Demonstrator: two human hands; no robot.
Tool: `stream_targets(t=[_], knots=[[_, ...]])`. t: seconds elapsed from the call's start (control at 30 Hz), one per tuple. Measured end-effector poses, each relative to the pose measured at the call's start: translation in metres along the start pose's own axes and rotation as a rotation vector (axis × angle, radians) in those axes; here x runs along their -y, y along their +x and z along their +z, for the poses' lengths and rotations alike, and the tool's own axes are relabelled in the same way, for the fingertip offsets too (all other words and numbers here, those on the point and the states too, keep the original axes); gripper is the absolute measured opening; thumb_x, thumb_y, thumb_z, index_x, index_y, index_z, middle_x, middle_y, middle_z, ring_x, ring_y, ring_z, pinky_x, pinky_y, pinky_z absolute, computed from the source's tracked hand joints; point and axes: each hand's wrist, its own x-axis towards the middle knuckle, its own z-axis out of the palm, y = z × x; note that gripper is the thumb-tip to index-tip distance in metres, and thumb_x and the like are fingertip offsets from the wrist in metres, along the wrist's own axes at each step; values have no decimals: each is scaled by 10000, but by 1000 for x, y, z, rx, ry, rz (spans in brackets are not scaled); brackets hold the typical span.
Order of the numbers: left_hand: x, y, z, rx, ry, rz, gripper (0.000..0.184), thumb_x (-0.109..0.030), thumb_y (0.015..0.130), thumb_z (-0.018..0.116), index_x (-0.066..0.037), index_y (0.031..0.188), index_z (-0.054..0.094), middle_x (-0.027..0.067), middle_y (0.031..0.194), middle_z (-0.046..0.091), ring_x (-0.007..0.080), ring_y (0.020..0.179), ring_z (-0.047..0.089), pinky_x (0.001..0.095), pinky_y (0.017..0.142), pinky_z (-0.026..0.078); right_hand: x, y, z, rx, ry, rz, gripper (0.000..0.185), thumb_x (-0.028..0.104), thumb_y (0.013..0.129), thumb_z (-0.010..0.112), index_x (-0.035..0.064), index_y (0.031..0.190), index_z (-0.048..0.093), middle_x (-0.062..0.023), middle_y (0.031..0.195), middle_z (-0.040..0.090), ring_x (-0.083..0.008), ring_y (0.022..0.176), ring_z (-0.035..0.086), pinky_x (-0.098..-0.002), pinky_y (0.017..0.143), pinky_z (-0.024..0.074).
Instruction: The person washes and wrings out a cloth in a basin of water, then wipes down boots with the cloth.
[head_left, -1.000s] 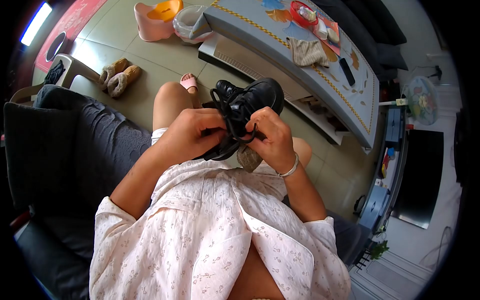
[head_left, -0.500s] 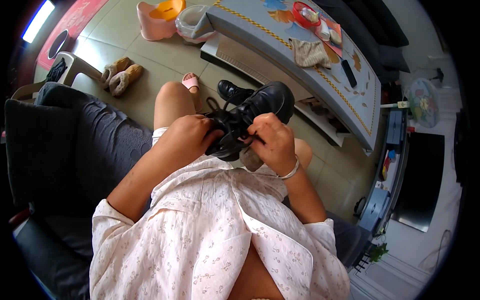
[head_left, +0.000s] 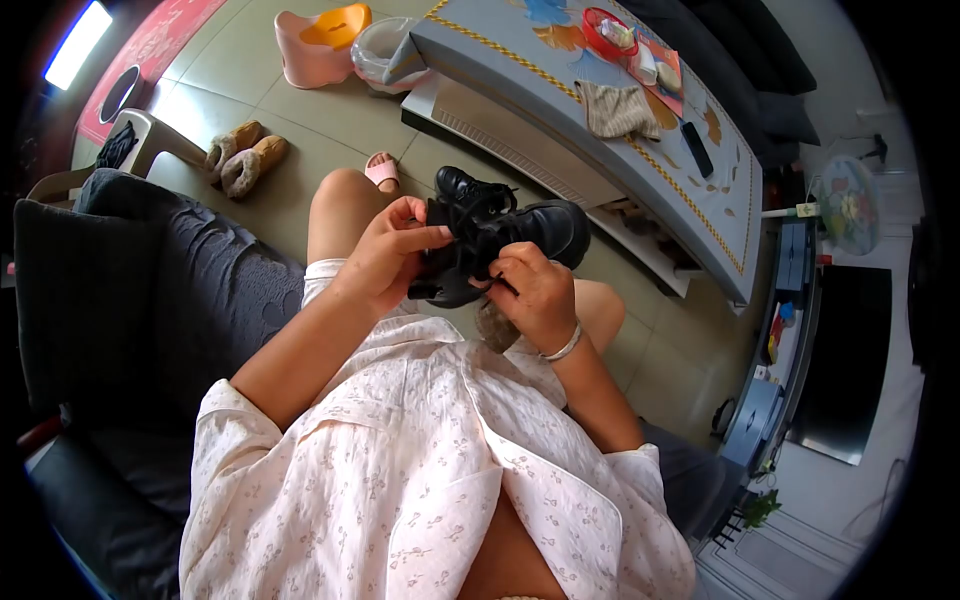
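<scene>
Left hand [head_left: 390, 255] and right hand [head_left: 537, 300] pinch the black shoe [head_left: 486, 240], long axis slanting, toe forward-right.

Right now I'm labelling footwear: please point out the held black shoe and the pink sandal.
Held black shoe [head_left: 550, 224], head view: on its toe.
Pink sandal [head_left: 382, 173], head view: on its strap.

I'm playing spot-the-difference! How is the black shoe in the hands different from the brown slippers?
The black shoe is dark and shiny; the brown slippers are lighter and fluffy. The shoe is between the left hand and right hand; the slippers sit on the floor. Both are footwear.
</scene>
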Motion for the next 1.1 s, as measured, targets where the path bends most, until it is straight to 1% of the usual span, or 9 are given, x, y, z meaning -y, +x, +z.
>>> stream_targets(t=[0.17,0.27,0.3,0.4,0.5,0.67,0.73,0.97,1.1], knots=[[10,2,16,36,-28,166,297,60,816,697,-125,816,465,10,850,614,118,764,632,269,673,525,-9,-2,-8,18,197,155,252,80,720,766,17,919,626,-68,918,610,-155,609,619,-254,593,508],[15,4,20,-6,0,191,302,62,810,706,-120,803,465,3,838,611,101,730,618,241,640,509,-8,-3,-17,15,799,662,442,228,830,719,-14,1149,534,-15,907,575,5,651,519,-170,595,444],[21,4,21,-7,-2,185,302,62,810,706,-120,803,465,3,838,611,101,730,618,241,640,509,-4,3,-18,132,661,710,497,279,811,752,-10,1150,530,-62,909,630,-76,646,604,-230,601,489],[31,10,26,48,13,181,271,35,832,695,-119,808,473,8,875,624,95,734,600,237,640,494,13,15,-2,109,42,455,464,249,819,768,-22,1095,513,-179,828,665,-276,754,693,-346,629,522],[18,10,33,-15,-92,50,212,-13,880,657,-116,830,478,36,932,650,114,820,618,257,718,505,5,18,6,48,168,494,383,239,829,749,-13,1035,546,-216,838,668,-362,758,675,-374,634,518],[5,11,22,84,211,170,88,-67,952,586,-73,962,499,119,1104,660,219,1075,634,348,938,505,-8,7,15,-90,125,435,250,197,909,635,-25,1016,594,-224,844,673,-388,763,661,-411,664,514],[-5,6,19,97,291,253,89,-72,956,585,-65,978,500,117,1109,657,218,1069,636,340,937,505,-9,4,12,-83,189,593,175,153,929,620,-16,963,593,-135,792,673,-273,704,653,-350,653,495],[-5,-14,19,108,1146,292,60,-33,936,568,13,971,585,98,919,676,159,873,633,298,758,509,2,5,20,-220,115,387,190,131,911,620,-6,1043,603,-187,966,685,-358,831,675,-383,691,531],[18,2,-12,285,1440,568,107,-1,903,535,12,995,587,168,871,636,291,801,604,368,727,480,17,7,19,-127,-50,294,244,79,857,652,24,1093,622,-149,979,677,-343,829,658,-395,781,498]])
